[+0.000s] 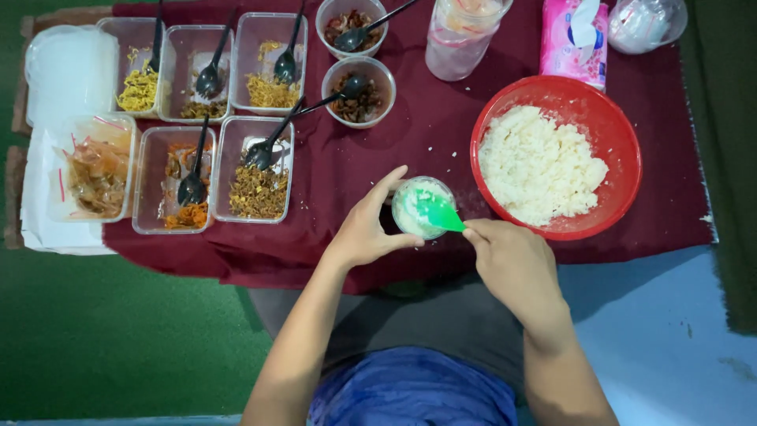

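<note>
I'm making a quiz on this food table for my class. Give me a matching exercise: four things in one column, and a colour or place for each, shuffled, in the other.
Things:
1. Big bowl
2. Spatula
3. Small cup
4. Tissue pack

Colour or place:
A. Pink, at the table's far edge
B. Red, holding white rice
C. Held by the left hand
D. Green, in the right hand

Pairs: 1-B, 2-D, 3-C, 4-A
</note>
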